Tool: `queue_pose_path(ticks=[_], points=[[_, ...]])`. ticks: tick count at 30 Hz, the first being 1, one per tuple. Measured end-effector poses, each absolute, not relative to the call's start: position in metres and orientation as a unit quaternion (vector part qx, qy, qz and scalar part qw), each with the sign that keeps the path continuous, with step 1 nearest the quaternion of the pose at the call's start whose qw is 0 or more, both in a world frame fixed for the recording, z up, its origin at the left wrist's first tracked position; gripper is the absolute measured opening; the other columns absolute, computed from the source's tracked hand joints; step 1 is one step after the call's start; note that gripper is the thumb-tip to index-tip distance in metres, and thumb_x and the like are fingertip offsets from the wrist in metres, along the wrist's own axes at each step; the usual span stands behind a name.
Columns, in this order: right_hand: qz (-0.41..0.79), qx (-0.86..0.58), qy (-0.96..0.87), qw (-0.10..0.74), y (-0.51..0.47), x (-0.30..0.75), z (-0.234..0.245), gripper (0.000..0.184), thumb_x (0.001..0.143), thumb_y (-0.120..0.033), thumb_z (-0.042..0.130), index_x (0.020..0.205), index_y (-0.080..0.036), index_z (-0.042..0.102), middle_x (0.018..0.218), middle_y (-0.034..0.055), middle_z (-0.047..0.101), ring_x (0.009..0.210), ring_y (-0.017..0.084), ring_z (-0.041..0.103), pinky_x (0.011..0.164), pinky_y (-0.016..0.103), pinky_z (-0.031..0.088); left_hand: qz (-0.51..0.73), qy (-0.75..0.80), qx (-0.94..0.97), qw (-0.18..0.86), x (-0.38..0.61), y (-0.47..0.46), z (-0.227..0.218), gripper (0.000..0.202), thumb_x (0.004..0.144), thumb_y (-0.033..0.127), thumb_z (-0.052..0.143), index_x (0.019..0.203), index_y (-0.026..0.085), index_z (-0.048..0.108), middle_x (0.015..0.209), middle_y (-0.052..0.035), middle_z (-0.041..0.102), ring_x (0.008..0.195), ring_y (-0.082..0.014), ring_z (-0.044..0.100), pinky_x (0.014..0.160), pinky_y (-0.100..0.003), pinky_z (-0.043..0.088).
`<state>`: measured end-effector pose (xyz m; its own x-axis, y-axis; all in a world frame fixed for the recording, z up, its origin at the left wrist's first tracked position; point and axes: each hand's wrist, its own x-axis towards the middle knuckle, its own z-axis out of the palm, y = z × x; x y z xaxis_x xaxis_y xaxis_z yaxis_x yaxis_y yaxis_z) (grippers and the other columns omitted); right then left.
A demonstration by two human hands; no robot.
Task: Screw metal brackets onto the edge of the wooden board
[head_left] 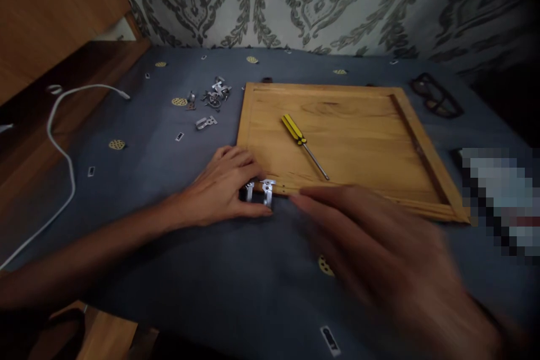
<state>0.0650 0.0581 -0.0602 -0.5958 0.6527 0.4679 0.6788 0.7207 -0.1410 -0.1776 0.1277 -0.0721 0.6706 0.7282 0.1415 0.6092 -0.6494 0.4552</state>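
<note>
The left hand (228, 185) grasps a metal hinge (268, 192) between thumb and fingers, at the near edge of the wooden board (379, 140), close to its near-left corner. The right hand (392, 264), blurred, is just right of the hinge; I cannot tell whether it grips anything. Beyond the hinge, a screwdriver (301, 139) lies on the board, tip toward the near edge.

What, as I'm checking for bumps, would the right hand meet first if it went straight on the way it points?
Probably the near edge of the wooden panel, just ahead of the right hand, with the metal piece at the left hand next in line. Blur leaves height unclear.
</note>
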Motion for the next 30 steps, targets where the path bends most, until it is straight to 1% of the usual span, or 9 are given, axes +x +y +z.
queue_pose_path(ticks=[2,5,10,15,18,21,24,27,30], points=[[-0.05,-0.347,-0.907,0.235,0.066,0.059,-0.056,0.029,0.101,-0.012,0.042,0.12,-0.014,0.064,0.103,0.0118,0.072,0.088,0.023,0.069,0.075,0.035,0.059,0.155,0.373,0.896,0.184,-0.177,0.127,-0.072,0.045,0.082,0.056,0.078,0.106,0.019,0.069,0.102,-0.0048,0.066,0.106,-0.0268,0.059,0.099,-0.043,0.038],[-0.087,-0.346,-0.906,0.229,0.079,0.055,-0.065,0.03,0.098,-0.006,0.043,0.119,-0.008,0.065,0.103,0.015,0.073,0.088,0.025,0.067,0.076,0.038,0.058,0.154,0.368,0.898,0.187,-0.177,0.127,-0.071,0.045,0.082,0.055,0.078,0.107,0.019,0.069,0.103,-0.005,0.066,0.106,-0.0268,0.059,0.099,-0.043,0.039],[-0.086,-0.341,-0.912,0.211,0.085,0.055,-0.084,0.03,0.097,-0.006,0.046,0.121,-0.008,0.065,0.103,0.0131,0.072,0.091,0.025,0.063,0.081,0.039,0.056,0.149,0.37,0.898,0.186,-0.177,0.128,-0.071,0.047,0.082,0.057,0.078,0.104,0.017,0.069,0.103,-0.0061,0.067,0.105,-0.0265,0.059,0.099,-0.043,0.038],[-0.089,-0.337,-0.914,0.205,0.084,0.055,-0.085,0.032,0.099,-0.007,0.044,0.123,-0.008,0.065,0.104,0.0121,0.071,0.092,0.025,0.06,0.081,0.039,0.053,0.146,0.373,0.899,0.179,-0.176,0.128,-0.072,0.046,0.082,0.059,0.077,0.099,0.018,0.068,0.1,-0.0058,0.065,0.102,-0.0264,0.058,0.097,-0.043,0.039],[-0.101,-0.341,-0.912,0.202,0.085,0.053,-0.084,0.031,0.099,-0.007,0.043,0.119,-0.008,0.067,0.102,0.0118,0.071,0.092,0.026,0.059,0.081,0.04,0.052,0.149,0.371,0.9,0.174,-0.176,0.128,-0.073,0.046,0.082,0.061,0.075,0.098,0.018,0.067,0.099,-0.0053,0.065,0.1,-0.0257,0.058,0.095,-0.043,0.039],[-0.117,-0.344,-0.912,0.192,0.084,0.053,-0.085,0.028,0.099,-0.01,0.047,0.117,-0.01,0.068,0.101,0.0112,0.071,0.093,0.026,0.059,0.079,0.039,0.051,0.153,0.367,0.902,0.166,-0.177,0.128,-0.074,0.048,0.081,0.061,0.076,0.098,0.018,0.067,0.098,-0.0053,0.065,0.099,-0.0256,0.057,0.094,-0.042,0.04],[-0.127,-0.349,-0.912,0.173,0.081,0.052,-0.085,0.028,0.098,-0.012,0.051,0.12,-0.011,0.068,0.101,0.0109,0.071,0.094,0.026,0.059,0.081,0.04,0.052,0.163,0.366,0.903,0.157,-0.176,0.127,-0.076,0.048,0.081,0.061,0.077,0.096,0.017,0.067,0.097,-0.0051,0.064,0.099,-0.0257,0.057,0.094,-0.042,0.041],[-0.137,-0.352,-0.912,0.159,0.08,0.052,-0.085,0.028,0.098,-0.013,0.053,0.12,-0.01,0.069,0.101,0.0114,0.072,0.093,0.026,0.06,0.08,0.039,0.052,0.164,0.371,0.901,0.152,-0.176,0.125,-0.074,0.05,0.081,0.062,0.076,0.1,0.017,0.066,0.099,-0.0062,0.065,0.101,-0.0268,0.057,0.094,-0.043,0.042],[-0.15,-0.354,-0.909,0.162,0.08,0.051,-0.085,0.029,0.099,-0.012,0.049,0.118,-0.01,0.071,0.101,0.0114,0.073,0.09,0.025,0.06,0.078,0.039,0.052,0.166,0.378,0.897,0.157,-0.179,0.123,-0.068,0.057,0.079,0.066,0.077,0.108,0.019,0.064,0.107,-0.0075,0.067,0.105,-0.0274,0.058,0.093,-0.043,0.045]])
